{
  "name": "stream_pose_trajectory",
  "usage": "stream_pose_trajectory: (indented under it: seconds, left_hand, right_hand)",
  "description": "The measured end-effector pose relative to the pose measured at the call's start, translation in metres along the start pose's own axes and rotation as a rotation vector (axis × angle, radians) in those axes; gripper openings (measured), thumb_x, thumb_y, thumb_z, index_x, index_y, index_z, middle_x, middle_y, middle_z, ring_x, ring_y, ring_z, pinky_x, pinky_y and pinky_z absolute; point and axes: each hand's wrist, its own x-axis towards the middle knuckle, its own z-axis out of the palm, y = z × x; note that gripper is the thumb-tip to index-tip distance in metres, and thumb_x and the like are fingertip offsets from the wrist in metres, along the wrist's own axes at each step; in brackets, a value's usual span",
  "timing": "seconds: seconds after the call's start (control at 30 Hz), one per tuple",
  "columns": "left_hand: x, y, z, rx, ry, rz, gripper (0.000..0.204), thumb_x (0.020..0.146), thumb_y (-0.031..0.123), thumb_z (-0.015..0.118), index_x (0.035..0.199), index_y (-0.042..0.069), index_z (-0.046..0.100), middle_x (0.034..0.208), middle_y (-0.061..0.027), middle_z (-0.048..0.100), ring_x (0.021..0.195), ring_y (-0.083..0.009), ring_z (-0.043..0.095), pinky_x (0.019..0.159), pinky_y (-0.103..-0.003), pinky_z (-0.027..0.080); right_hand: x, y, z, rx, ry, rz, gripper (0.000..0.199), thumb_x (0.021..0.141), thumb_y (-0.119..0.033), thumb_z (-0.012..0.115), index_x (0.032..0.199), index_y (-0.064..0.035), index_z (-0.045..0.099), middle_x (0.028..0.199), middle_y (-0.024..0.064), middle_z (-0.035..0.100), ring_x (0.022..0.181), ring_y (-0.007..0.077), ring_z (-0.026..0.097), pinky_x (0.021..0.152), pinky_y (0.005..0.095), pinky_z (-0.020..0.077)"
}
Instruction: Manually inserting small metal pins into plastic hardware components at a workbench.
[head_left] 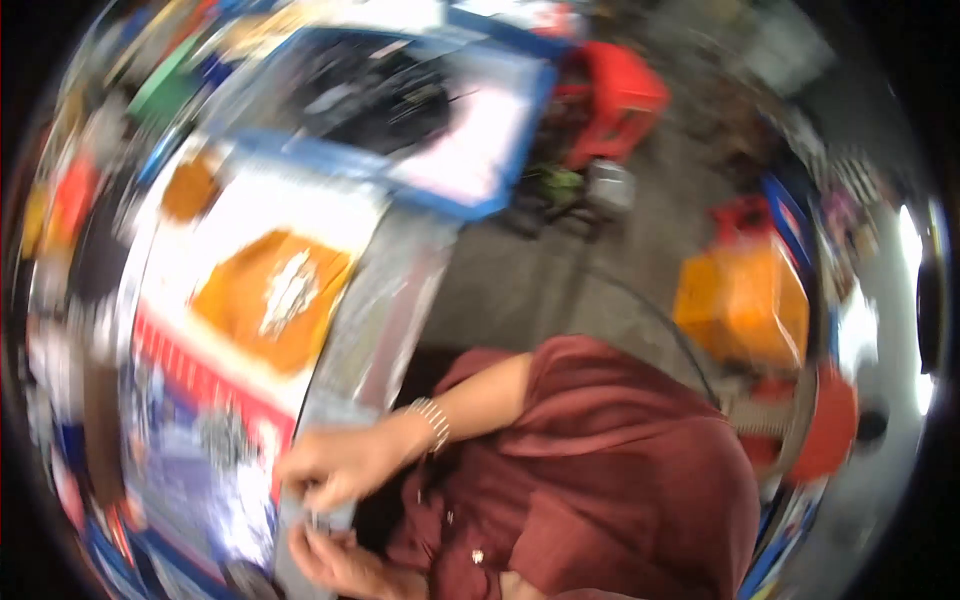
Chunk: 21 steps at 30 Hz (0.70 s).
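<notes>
Though badly blurred, shows both hands meeting just off the near edge of the table (385, 290), beside its grey metal-looking rim strip. Right hand (335, 465), with a beaded bracelet (432, 422) at the wrist, reaches across from the maroon shirt (610, 470) with fingers curled down and closed, seemingly pinching a small thing (318, 517) at the fingertips. Left hand (335, 562) sits just below, palm turned up and fingers partly bent, touching or nearly touching the same small thing; cannot tell whether actually gripping. Too smeared to say what kind of object, beyond small and pale-dark between the two sets of fingertips. Judged light and easily lost, likely thin, so best pinched at its ends between thumb and forefinger, with the other hand cupped underneath against a drop. Farther along the tabletop lies a printed cover with an orange patch (270, 295), well apart from the hands. On the floor to the right stands an orange crate (740, 300).
</notes>
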Motion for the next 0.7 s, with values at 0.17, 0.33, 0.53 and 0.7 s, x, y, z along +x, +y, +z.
stream_pose_trajectory:
  seconds: [0.17,0.33,0.53,0.7]
  left_hand:
    - [-0.007,0.017,0.025,-0.012,-0.13,-0.015,0.018,0.091,0.0,0.052,0.108,-0.002,0.06,0.077,-0.0028,0.061,0.062,-0.0066,0.057,0.055,-0.018,0.046]
    - [-0.012,0.012,0.029,0.156,-0.129,0.174,0.014,0.084,-0.003,0.063,0.098,-0.002,0.063,0.073,-0.0076,0.065,0.058,-0.0099,0.061,0.054,-0.023,0.047]
    - [-0.008,0.016,0.027,0.116,-0.075,0.196,0.023,0.088,-0.002,0.059,0.111,-0.002,0.061,0.064,-0.0004,0.059,0.058,-0.0048,0.055,0.054,-0.019,0.043]
    - [-0.004,0.011,0.025,0.171,-0.059,0.328,0.026,0.083,-0.005,0.063,0.108,0.0,0.063,0.061,-0.0037,0.056,0.048,-0.0082,0.049,0.046,-0.024,0.041]
  right_hand:
    - [-0.01,-0.016,-0.021,-0.278,-0.105,0.136,0.01,0.08,-0.006,0.062,0.085,0.0004,0.056,0.079,0.0114,0.059,0.073,0.023,0.061,0.065,0.0321,0.0479]
    - [-0.009,-0.016,-0.017,-0.155,-0.071,0.233,0.009,0.079,0.001,0.064,0.084,0.0,0.057,0.08,0.0051,0.06,0.071,0.0128,0.057,0.066,0.026,0.0466]
    - [-0.004,-0.012,-0.017,-0.089,-0.127,0.327,0.009,0.079,0.004,0.061,0.085,0.0014,0.056,0.084,0.0064,0.059,0.077,0.0123,0.055,0.07,0.0255,0.0456]
    - [-0.005,-0.012,-0.013,-0.071,-0.16,0.394,0.009,0.08,0.004,0.06,0.086,0.0017,0.055,0.087,0.0069,0.059,0.08,0.0128,0.055,0.075,0.0258,0.0455]
